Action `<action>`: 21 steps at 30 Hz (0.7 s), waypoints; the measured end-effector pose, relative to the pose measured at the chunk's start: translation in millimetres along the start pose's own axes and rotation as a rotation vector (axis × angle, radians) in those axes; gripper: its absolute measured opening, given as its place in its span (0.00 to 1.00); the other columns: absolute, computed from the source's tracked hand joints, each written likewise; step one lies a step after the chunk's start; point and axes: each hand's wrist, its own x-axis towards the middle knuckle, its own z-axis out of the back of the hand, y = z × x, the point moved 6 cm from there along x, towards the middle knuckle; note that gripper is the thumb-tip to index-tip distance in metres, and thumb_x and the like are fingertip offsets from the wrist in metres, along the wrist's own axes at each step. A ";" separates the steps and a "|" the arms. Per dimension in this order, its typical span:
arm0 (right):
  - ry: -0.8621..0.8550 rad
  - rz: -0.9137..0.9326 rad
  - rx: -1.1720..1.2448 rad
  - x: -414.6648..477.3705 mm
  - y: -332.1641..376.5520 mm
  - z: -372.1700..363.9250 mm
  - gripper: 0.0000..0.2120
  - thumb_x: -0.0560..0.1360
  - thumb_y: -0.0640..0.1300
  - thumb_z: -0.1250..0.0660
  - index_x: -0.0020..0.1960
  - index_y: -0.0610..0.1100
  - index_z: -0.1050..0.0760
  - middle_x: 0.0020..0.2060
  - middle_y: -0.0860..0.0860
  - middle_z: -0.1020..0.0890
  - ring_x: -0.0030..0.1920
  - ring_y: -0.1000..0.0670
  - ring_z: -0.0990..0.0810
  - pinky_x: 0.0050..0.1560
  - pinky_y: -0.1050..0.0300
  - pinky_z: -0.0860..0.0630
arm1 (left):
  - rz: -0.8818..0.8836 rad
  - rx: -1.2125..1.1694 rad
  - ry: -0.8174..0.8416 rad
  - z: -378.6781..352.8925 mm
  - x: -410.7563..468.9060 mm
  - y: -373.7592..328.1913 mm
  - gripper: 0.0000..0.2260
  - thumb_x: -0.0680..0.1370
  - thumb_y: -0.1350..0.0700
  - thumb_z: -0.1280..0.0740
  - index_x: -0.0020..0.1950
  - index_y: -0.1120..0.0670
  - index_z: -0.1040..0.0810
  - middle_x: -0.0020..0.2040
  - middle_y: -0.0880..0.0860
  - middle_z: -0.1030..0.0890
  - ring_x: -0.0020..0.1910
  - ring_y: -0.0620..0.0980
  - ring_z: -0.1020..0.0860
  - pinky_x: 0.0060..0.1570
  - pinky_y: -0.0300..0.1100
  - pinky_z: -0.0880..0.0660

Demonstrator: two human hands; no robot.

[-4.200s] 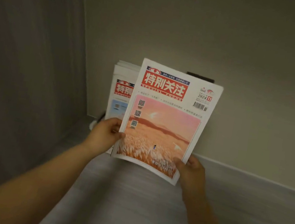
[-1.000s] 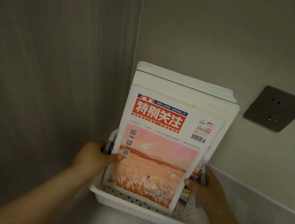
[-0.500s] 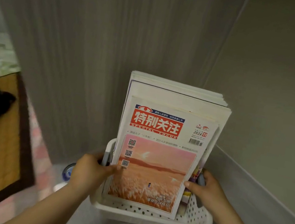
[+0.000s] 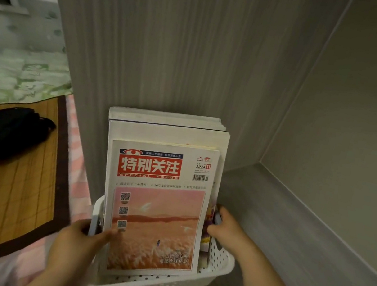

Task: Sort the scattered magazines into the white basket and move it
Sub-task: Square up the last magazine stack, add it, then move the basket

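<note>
A white perforated basket [image 4: 216,269], packed with upright magazines [image 4: 157,202], is gripped at its sides by the left hand [image 4: 77,240] and right hand [image 4: 228,229]; a red-titled, pink-covered issue is seen foremost.

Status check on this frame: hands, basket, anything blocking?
Left hand and right hand gripping white basket sides. Magazines upright inside, against wood panel. Nothing blocking in view.
</note>
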 end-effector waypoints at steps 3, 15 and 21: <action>-0.033 0.024 -0.036 12.5 5.3 1.2 0.23 0.72 0.30 0.42 0.66 0.43 0.36 0.63 0.44 0.26 0.55 0.50 0.26 0.43 0.64 0.28 | 0.030 -0.085 -0.020 -2.5 0.8 2.0 0.19 0.68 0.58 0.28 0.57 0.61 0.24 0.50 0.62 0.19 0.41 0.55 0.24 0.43 0.48 0.28; -0.081 0.084 -0.217 79.5 45.2 2.7 0.23 0.72 0.29 0.42 0.66 0.39 0.34 0.63 0.40 0.26 0.62 0.43 0.27 0.54 0.56 0.30 | 0.080 -0.252 -0.144 -11.2 23.7 -1.3 0.16 0.66 0.57 0.27 0.52 0.58 0.23 0.48 0.60 0.19 0.43 0.58 0.22 0.49 0.52 0.23; -0.203 0.120 -0.361 85.3 51.1 10.2 0.26 0.71 0.35 0.37 0.68 0.44 0.37 0.64 0.42 0.26 0.58 0.44 0.25 0.47 0.59 0.29 | 0.097 -0.385 -0.101 -18.6 30.4 -2.1 0.26 0.67 0.60 0.28 0.61 0.59 0.33 0.51 0.54 0.25 0.47 0.54 0.26 0.47 0.48 0.28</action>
